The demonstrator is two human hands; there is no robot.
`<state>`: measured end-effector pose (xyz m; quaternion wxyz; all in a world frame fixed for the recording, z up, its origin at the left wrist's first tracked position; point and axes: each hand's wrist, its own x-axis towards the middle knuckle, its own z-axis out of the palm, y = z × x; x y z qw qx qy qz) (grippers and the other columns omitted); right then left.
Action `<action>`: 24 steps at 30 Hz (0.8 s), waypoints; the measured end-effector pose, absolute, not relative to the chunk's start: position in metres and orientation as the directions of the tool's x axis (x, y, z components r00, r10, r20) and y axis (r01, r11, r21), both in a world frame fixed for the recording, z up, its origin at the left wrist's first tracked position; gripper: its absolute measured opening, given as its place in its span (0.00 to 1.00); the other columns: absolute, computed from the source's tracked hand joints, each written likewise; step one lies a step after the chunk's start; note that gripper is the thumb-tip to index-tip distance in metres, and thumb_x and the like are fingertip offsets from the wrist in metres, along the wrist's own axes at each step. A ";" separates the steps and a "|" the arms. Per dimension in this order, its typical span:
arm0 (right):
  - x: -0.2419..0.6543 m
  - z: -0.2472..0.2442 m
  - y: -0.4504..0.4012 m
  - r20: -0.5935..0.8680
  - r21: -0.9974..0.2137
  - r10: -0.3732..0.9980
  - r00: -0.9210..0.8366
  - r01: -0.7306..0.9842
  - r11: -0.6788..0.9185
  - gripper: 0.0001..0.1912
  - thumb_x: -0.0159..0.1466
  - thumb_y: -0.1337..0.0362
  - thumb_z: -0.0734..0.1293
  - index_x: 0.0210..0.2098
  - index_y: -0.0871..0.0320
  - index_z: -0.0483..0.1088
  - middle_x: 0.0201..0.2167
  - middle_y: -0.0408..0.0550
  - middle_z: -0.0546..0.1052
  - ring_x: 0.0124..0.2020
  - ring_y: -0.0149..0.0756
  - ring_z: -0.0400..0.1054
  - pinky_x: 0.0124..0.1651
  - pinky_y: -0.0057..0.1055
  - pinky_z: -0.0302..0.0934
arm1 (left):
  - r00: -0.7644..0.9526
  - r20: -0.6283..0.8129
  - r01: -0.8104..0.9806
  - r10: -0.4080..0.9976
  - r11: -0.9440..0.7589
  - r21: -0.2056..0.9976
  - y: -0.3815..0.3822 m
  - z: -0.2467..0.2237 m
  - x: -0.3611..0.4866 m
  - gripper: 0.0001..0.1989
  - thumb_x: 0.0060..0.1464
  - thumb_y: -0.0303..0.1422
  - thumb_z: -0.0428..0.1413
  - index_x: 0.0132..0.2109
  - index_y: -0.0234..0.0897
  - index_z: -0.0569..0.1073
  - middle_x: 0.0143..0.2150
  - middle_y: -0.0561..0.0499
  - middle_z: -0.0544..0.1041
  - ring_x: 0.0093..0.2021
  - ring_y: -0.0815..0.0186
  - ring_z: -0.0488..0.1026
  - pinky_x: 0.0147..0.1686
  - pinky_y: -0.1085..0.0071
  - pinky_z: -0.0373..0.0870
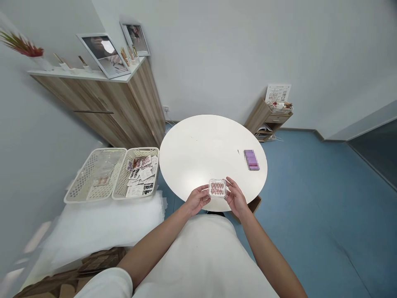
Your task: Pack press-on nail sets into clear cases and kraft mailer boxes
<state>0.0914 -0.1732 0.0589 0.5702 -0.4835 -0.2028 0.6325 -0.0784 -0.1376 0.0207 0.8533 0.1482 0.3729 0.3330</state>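
Between my two hands is a small clear plastic box of press-on nails [217,188], held over the near edge of the round white table [204,145]. Two rows of pinkish nails show through it. My left hand [197,200] grips the box's left side, fingers closed against its edge. On the opposite side, my right hand [236,198] holds the right edge between thumb and fingers. Parts of the fingertips behind the box are hidden.
A blurred purple item [251,160] lies on the table's right, near a tiny dark object [238,151]. To the left stand a white basket of nail packs and cards [157,165] and another basket [70,194]. A wooden cabinet [145,99] stands behind them.
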 end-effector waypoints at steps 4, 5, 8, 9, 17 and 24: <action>0.093 0.057 -0.181 -0.457 -0.830 0.881 0.121 -0.413 -0.374 0.22 0.50 0.58 0.68 0.44 0.49 0.63 0.43 0.45 0.71 0.41 0.35 0.67 0.43 0.36 0.64 | 0.461 -0.537 -0.475 0.707 0.708 0.524 -0.137 0.019 -0.073 0.16 0.40 0.29 0.62 0.40 0.37 0.71 0.32 0.50 0.75 0.29 0.72 0.72 0.35 0.73 0.66; 0.094 0.056 -0.182 -0.466 -0.836 0.876 0.125 -0.387 -0.389 0.23 0.49 0.58 0.69 0.44 0.50 0.63 0.41 0.45 0.71 0.40 0.36 0.68 0.43 0.36 0.64 | 0.453 -0.536 -0.476 0.713 0.701 0.530 -0.137 0.019 -0.072 0.16 0.40 0.29 0.62 0.40 0.37 0.71 0.32 0.50 0.75 0.29 0.72 0.72 0.35 0.73 0.66; 0.099 0.053 -0.180 -0.483 -0.841 0.861 0.157 -0.357 -0.407 0.23 0.47 0.58 0.71 0.41 0.52 0.63 0.33 0.43 0.72 0.34 0.34 0.69 0.41 0.37 0.64 | 0.441 -0.533 -0.463 0.722 0.692 0.554 -0.135 0.021 -0.066 0.15 0.40 0.30 0.62 0.39 0.36 0.72 0.32 0.50 0.75 0.28 0.73 0.71 0.35 0.73 0.66; 0.102 0.052 -0.178 -0.487 -0.841 0.857 0.171 -0.358 -0.406 0.23 0.46 0.58 0.71 0.40 0.52 0.63 0.32 0.43 0.72 0.32 0.33 0.69 0.40 0.37 0.65 | 0.440 -0.529 -0.455 0.726 0.688 0.565 -0.135 0.022 -0.064 0.15 0.40 0.31 0.62 0.38 0.36 0.72 0.31 0.50 0.74 0.29 0.73 0.71 0.35 0.73 0.66; 0.121 0.048 -0.157 -0.462 -0.853 0.868 0.181 -0.358 -0.380 0.21 0.45 0.59 0.71 0.37 0.52 0.63 0.32 0.43 0.72 0.31 0.32 0.68 0.37 0.35 0.66 | 0.304 -0.468 -0.134 0.830 0.524 0.841 -0.132 0.033 -0.046 0.21 0.39 0.38 0.62 0.42 0.35 0.71 0.34 0.47 0.75 0.38 0.63 0.72 0.41 0.68 0.63; 0.137 0.040 -0.151 -0.498 -0.837 0.851 0.165 -0.348 -0.422 0.17 0.46 0.60 0.71 0.33 0.53 0.62 0.31 0.41 0.70 0.33 0.32 0.67 0.37 0.34 0.65 | 0.297 -0.489 -0.040 0.820 0.523 0.852 -0.127 0.035 -0.022 0.19 0.42 0.41 0.59 0.40 0.34 0.71 0.33 0.45 0.76 0.35 0.62 0.74 0.37 0.68 0.64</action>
